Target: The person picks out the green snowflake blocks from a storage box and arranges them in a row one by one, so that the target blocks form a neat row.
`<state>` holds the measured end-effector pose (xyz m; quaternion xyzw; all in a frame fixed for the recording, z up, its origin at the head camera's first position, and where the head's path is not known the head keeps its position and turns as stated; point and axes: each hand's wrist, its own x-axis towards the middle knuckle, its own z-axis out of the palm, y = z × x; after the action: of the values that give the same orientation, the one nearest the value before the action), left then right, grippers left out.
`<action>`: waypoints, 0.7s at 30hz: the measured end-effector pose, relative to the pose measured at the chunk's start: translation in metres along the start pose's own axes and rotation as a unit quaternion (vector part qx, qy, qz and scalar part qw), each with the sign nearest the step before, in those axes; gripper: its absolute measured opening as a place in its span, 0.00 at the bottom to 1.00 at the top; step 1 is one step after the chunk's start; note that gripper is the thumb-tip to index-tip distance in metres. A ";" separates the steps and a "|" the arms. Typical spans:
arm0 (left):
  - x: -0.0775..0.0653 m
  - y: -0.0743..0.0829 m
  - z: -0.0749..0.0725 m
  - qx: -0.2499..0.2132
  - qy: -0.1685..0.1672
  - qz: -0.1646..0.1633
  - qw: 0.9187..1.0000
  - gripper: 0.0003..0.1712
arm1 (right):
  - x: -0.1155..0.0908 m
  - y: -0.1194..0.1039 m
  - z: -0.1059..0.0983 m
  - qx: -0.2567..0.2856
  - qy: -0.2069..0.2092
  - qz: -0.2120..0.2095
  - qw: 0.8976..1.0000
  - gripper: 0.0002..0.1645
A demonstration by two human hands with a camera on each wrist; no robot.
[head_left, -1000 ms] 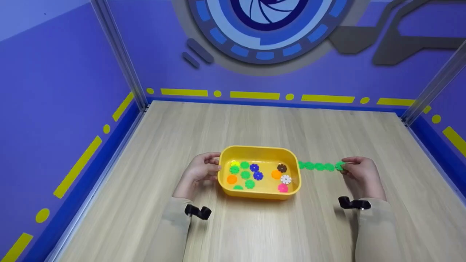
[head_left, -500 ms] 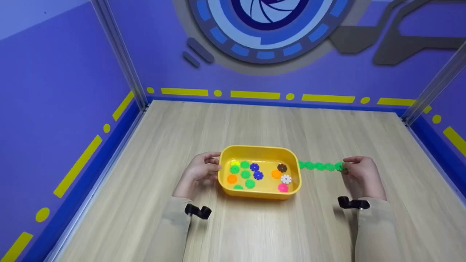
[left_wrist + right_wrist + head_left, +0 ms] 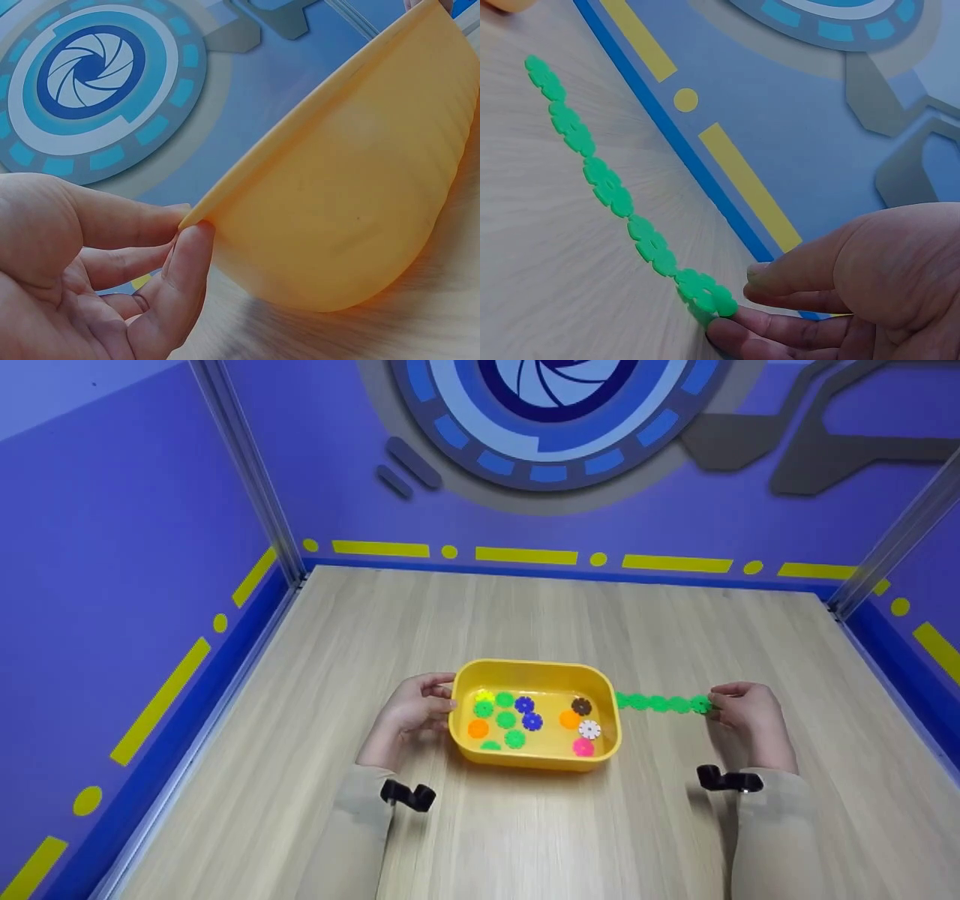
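Note:
A yellow plastic tub [image 3: 534, 763] stands on the table with several notched flower-shaped discs in it. My left hand [image 3: 409, 706] pinches the tub's left rim; in the left wrist view the thumb and a finger meet over the yellow rim [image 3: 285, 142]. To the right of the tub lies a straight chain of several joined green discs [image 3: 658, 703], its left end partly hidden behind the tub in the head view. My right hand [image 3: 750, 718] is at the chain's right end. In the right wrist view its thumb is apart from the last green disc [image 3: 703, 289], while fingertips lie against or just beside it.
Inside the tub, green and blue discs [image 3: 532, 721] lie left of centre; a brown disc [image 3: 581, 706], a white disc [image 3: 589, 730] and a pink disc [image 3: 583, 748] lie at its right. Blue-purple walls [image 3: 135, 585] border the wooden table [image 3: 525, 615].
My right hand has shifted slightly right and its thumb no longer covers the end disc, which now lies level with the chain. The left hand and tub have stayed in place.

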<state>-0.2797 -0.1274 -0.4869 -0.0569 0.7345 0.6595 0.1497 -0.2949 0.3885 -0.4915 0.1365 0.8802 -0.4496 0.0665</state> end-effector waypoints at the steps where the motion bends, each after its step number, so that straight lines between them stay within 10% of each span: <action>1: 0.000 0.000 0.000 0.000 0.001 0.000 1.000 0.33 | 0.000 0.000 0.000 0.001 0.000 -0.001 1.000 0.28; 21: 0.000 0.003 0.001 0.005 0.007 -0.017 1.000 0.33 | -0.003 -0.001 -0.001 0.009 -0.001 0.008 1.000 0.29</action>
<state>-0.2801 -0.1265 -0.4844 -0.0734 0.7375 0.6530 0.1558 -0.2928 0.3882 -0.4893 0.1437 0.8749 -0.4572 0.0697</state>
